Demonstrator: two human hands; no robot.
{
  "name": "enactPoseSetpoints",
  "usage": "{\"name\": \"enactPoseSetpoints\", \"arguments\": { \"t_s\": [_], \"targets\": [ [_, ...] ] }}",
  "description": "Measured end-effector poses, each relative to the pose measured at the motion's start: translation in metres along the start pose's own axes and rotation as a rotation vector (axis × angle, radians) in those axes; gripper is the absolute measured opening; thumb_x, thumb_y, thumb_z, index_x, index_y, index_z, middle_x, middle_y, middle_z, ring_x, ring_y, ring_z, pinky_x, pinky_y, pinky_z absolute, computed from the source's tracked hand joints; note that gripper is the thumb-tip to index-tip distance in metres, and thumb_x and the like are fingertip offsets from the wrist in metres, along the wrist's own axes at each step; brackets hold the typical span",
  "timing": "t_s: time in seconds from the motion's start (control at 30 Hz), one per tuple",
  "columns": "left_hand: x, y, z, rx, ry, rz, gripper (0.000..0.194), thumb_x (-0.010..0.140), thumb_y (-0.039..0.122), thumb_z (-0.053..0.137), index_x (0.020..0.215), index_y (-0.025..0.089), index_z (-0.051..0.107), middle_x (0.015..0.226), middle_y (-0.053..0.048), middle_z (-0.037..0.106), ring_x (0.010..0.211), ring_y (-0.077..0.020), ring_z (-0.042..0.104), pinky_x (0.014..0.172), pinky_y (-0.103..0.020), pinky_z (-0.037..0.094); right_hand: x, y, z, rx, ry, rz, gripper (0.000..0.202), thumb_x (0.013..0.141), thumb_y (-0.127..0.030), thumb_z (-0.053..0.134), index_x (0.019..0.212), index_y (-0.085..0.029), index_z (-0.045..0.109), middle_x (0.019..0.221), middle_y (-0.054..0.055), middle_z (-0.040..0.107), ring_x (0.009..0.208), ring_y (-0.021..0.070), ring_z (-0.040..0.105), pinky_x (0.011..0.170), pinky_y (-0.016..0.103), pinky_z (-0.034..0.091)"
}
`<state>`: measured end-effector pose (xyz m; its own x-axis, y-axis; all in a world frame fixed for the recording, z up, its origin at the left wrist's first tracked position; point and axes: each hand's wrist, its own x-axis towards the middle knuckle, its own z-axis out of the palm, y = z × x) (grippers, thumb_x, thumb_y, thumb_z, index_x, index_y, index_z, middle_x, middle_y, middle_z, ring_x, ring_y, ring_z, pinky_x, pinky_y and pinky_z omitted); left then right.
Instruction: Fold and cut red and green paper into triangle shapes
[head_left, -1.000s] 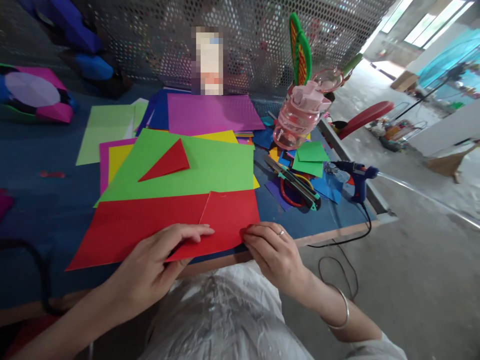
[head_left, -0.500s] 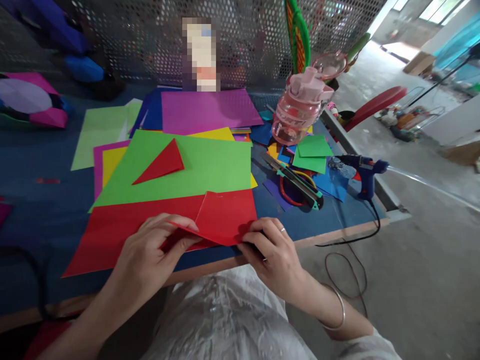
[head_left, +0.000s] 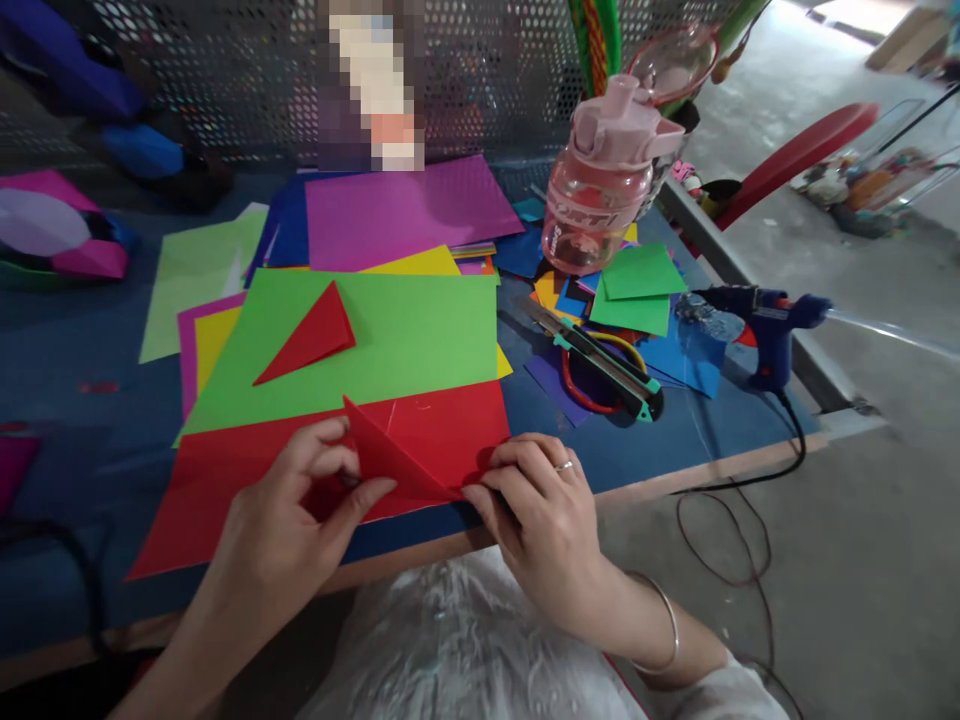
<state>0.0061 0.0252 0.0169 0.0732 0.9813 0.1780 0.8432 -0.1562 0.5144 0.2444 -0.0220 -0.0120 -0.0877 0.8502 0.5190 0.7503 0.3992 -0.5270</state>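
The half-curled left hand (head_left: 289, 505) touches a red paper flap (head_left: 386, 450), grip unclear; the right hand (head_left: 544, 505) pinches its end, where slipping could skew folding.

Red paper piece (head_left: 384, 460), folded diagonally, tip raised, over red sheet (head_left: 214, 475).

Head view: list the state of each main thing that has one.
Red paper piece, flap raised, pinched in the right hand.
Small red paper triangle, lying on the bright green paper sheet.
Pink translucent plastic bottle, upright.
Black-and-teal utility knife, lying down, blade position unclear.
Blue glue gun, on its side, clear stick protruding behind.
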Motion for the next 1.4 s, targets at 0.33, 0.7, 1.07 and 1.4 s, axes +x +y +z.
{"name": "enactPoseSetpoints", "arguments": {
  "t_s": [0.33, 0.7, 1.07, 1.4],
  "targets": [
    [-0.002, -0.005, 0.009, 0.080, 0.007, 0.096, 0.047, 0.101, 0.067, 0.055, 0.130, 0.031, 0.058, 0.089, 0.001, 0.079, 0.085, -0.0233, 0.081, 0.064, -0.029, 0.058, 0.008, -0.007, 0.004, -0.029, -0.038, 0.058, 0.026, 0.109, -0.031, 0.062, 0.086, -0.023, 0.070, 0.098, 0.005, 0.077, 0.096, 0.0228, 0.067, 0.078, 0.040, 0.043],
    [-0.001, 0.004, 0.015, 0.221, 0.109, 0.269, 0.035, 0.108, 0.058, 0.051, 0.122, 0.028, 0.060, 0.086, 0.000, 0.075, 0.075, -0.0197, 0.076, 0.068, -0.029, 0.057, 0.010, -0.009, 0.007, -0.119, -0.090, 0.066, 0.021, 0.104, -0.027, 0.066, 0.084, -0.022, 0.064, 0.099, 0.006, 0.073, 0.095, 0.0248, 0.062, 0.075, 0.041, 0.039],
    [-0.001, -0.003, 0.018, 0.197, 0.107, 0.338, 0.043, 0.107, 0.050, 0.057, 0.142, 0.024, 0.055, 0.128, -0.013, 0.073, 0.119, -0.0305, 0.072, 0.101, -0.044, 0.061, 0.007, -0.006, 0.007, -0.084, -0.080, 0.079, 0.023, 0.104, -0.035, 0.072, 0.086, -0.024, 0.062, 0.102, 0.006, 0.074, 0.098, 0.0262, 0.065, 0.077, 0.041, 0.043],
    [0.002, -0.007, 0.022, 0.145, 0.036, 0.238, 0.061, 0.104, 0.067, 0.052, 0.145, 0.022, 0.057, 0.113, -0.012, 0.076, 0.104, -0.0310, 0.077, 0.084, -0.042, 0.064, 0.004, -0.004, 0.007, -0.081, -0.046, 0.077, 0.021, 0.104, -0.037, 0.073, 0.091, -0.023, 0.065, 0.111, 0.008, 0.074, 0.105, 0.0268, 0.065, 0.083, 0.041, 0.048]
  ]
}}
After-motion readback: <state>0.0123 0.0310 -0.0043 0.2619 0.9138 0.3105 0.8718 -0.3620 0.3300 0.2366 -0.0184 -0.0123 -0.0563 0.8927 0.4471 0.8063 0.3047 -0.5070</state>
